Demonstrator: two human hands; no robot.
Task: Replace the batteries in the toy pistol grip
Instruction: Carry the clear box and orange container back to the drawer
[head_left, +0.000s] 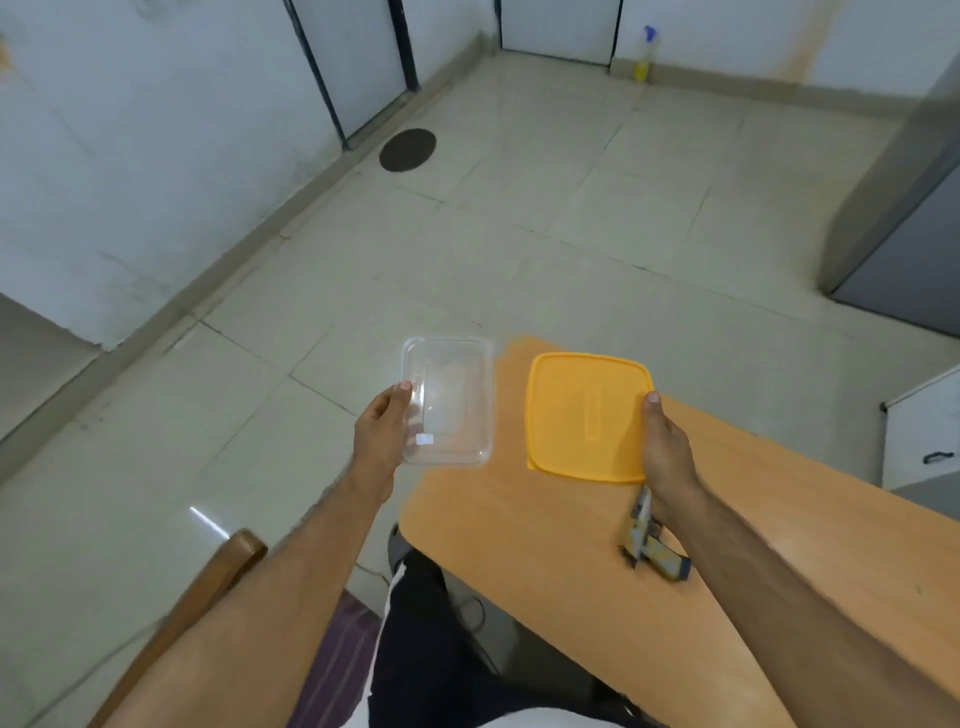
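Note:
The toy pistol, patterned blue, yellow and grey, lies on the orange table, partly hidden under my right wrist. My right hand grips the right edge of a yellow lid held above the table. My left hand holds a clear plastic container by its left rim, out past the table's left edge over the floor. The container looks empty. No batteries are in view.
A wooden chair back stands at the lower left. My legs in dark trousers are under the table's near corner. A grey cabinet stands at the right, a white drawer unit beside the table. Tiled floor lies beyond.

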